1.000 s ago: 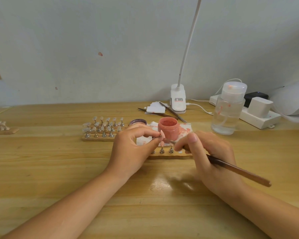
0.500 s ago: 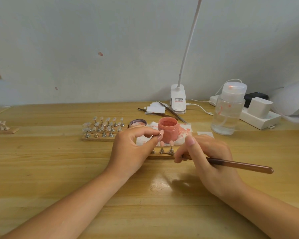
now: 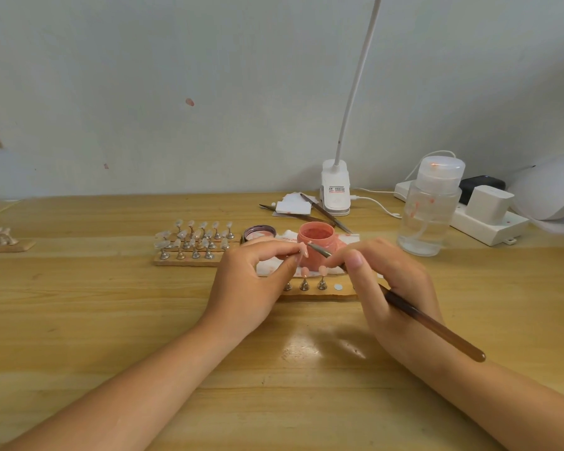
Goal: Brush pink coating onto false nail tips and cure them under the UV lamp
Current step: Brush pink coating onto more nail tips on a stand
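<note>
Two hands are over the work now, and the brush has swung up: half a second back its shaft lay nearly level and its tip sat low by the stand, and now the right hand has it pinched like a pen, tail pointing down toward the person, bristles lifted to the nail tip. That nail tip is pinched between the thumb and forefinger of the left hand, just in front of the pink jar and barely shifted from where it was. My read: the stroke is starting, so coating is under way and curing is not yet begun.

Counting up. One open pink jar on a stained white tissue, one jar lid beside it. On the near wooden stand, two pink-coated tips stand on pegs, a third peg base peeks out by the left hand, and one bare round spot shows; anything further is hidden behind the hands. One more stand to the left carries clear, uncoated tips, too crowded to number exactly. One UV lamp sits at the far right edge, well apart. One pump bottle, one clip lamp, two spare tools behind the jar.
</note>
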`<state>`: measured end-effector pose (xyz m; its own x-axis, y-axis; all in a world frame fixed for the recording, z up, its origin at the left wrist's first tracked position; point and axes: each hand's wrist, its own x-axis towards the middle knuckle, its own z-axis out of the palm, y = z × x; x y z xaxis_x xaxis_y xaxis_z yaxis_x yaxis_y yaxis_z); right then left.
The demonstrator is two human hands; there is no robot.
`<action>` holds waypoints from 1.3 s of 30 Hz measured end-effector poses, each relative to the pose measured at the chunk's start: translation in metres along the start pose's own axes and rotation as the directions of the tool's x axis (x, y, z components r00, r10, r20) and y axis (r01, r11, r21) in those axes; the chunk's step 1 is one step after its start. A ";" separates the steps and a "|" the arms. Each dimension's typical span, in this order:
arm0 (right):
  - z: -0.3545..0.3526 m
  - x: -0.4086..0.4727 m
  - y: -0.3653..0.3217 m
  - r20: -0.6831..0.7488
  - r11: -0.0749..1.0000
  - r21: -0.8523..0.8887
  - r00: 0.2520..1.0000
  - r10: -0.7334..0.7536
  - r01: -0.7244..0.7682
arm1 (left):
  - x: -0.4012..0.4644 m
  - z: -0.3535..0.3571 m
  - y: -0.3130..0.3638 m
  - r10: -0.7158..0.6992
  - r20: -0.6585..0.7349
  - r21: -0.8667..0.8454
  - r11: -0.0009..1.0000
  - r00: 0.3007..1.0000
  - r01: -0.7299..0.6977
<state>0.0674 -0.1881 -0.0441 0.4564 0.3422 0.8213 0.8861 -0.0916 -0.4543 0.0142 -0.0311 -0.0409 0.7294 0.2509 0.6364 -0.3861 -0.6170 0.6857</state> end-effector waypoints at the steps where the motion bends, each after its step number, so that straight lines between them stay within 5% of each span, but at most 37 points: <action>1: 0.000 0.000 0.000 0.012 1.000 -0.009 1.000 -0.005 0.005 | 0.000 0.000 0.000 0.007 0.010 0.005 1.000 1.000 -0.007; 39: -0.001 -0.001 -0.001 -0.013 0.999 -0.043 1.000 -0.002 0.002 | -0.002 0.000 0.004 -0.015 0.002 0.031 0.999 1.000 0.014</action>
<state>0.0662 -0.1890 -0.0446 0.4554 0.3302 0.8268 0.8896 -0.1312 -0.4376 0.0114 -0.0337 -0.0395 0.7359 0.2585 0.6258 -0.3578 -0.6362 0.6835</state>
